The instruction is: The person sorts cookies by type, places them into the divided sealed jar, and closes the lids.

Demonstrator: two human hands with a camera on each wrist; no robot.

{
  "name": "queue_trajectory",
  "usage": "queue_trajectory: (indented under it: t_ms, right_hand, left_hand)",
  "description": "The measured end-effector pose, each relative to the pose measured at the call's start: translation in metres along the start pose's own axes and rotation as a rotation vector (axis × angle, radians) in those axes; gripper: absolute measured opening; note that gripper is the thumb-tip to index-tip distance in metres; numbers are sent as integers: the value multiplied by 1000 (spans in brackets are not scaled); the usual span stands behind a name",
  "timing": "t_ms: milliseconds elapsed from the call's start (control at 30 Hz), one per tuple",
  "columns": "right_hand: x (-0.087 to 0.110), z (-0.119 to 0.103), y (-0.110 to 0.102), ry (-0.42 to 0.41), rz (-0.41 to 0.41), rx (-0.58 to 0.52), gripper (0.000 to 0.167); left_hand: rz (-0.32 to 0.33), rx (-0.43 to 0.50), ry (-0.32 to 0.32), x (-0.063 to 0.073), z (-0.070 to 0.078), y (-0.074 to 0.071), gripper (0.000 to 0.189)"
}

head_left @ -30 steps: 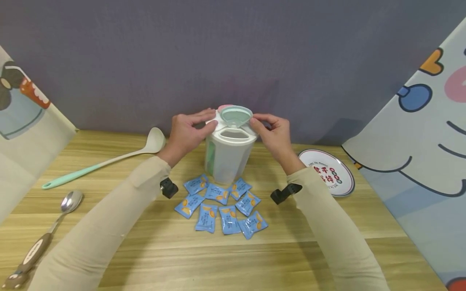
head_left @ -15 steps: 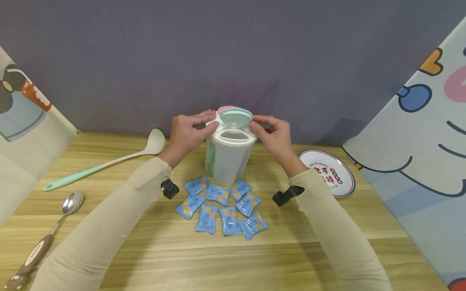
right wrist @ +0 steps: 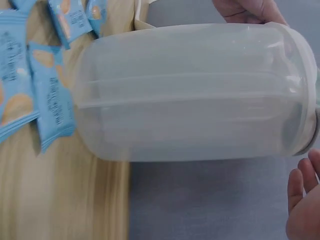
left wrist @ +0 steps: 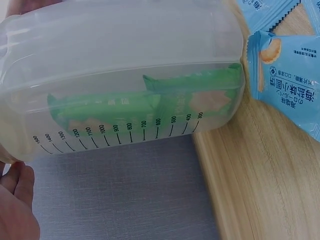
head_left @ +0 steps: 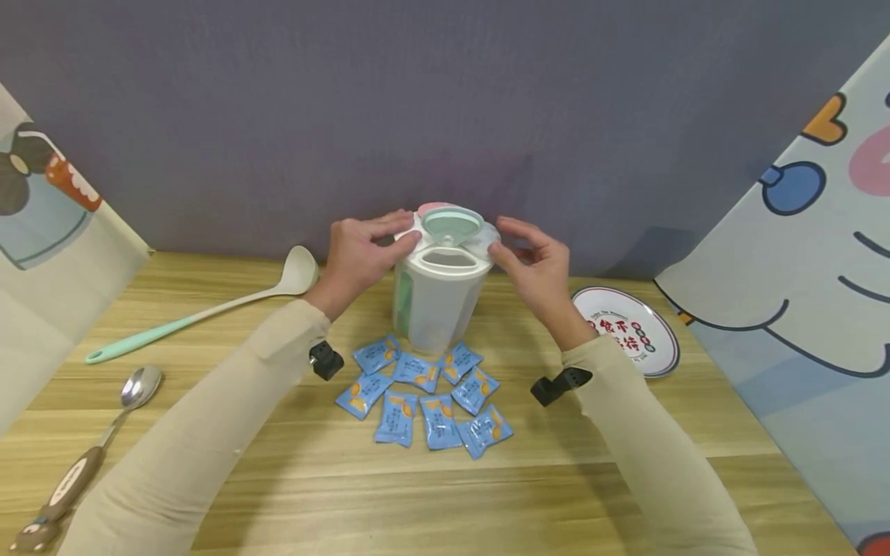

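A translucent storage container (head_left: 445, 301) stands upright at the back of the table, with measuring marks on its wall. Its white lid (head_left: 448, 262) has a mint flap (head_left: 452, 224) tilted up over an opening, and a pink flap (head_left: 431, 207) behind. Green packets (left wrist: 200, 95) show inside one compartment in the left wrist view. My left hand (head_left: 361, 251) holds the lid's left edge between thumb and fingers. My right hand (head_left: 535, 262) is just off the lid's right side, fingers loosely extended; the right wrist view shows a gap there. Several blue cracker packets (head_left: 438, 421) lie in front.
A ladle (head_left: 297, 270) with a mint handle and a metal spoon (head_left: 139, 386) with a brown handle lie at the left. A white plate (head_left: 653, 332) with red lettering sits at the right, partly behind my right forearm. A grey panel (head_left: 445, 100) rises behind the table.
My right hand has come away from the lid's right edge and moved slightly right, its fingers spreading. My left hand stays at the lid's left side. The container has not visibly moved.
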State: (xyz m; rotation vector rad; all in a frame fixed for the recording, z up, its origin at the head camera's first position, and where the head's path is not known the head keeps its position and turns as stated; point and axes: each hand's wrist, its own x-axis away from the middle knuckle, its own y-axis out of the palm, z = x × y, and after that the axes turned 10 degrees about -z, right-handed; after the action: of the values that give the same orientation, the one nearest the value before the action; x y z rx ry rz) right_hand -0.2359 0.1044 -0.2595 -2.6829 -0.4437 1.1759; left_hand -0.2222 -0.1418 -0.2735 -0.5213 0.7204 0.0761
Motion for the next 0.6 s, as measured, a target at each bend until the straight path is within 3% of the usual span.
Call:
queue_trajectory:
  t_ms: [300, 467, 600]
  right_hand:
    - [20, 12, -9, 66, -27, 53, 31]
    - [36, 19, -11, 200, -95, 131, 28]
    - [49, 31, -13, 330, -202, 208, 26]
  left_hand:
    - [-3, -3, -16, 0, 1, 0, 28]
    - [-4, 9, -15, 0, 1, -1, 28]
    - [-2, 8, -14, 0, 0, 0, 27]
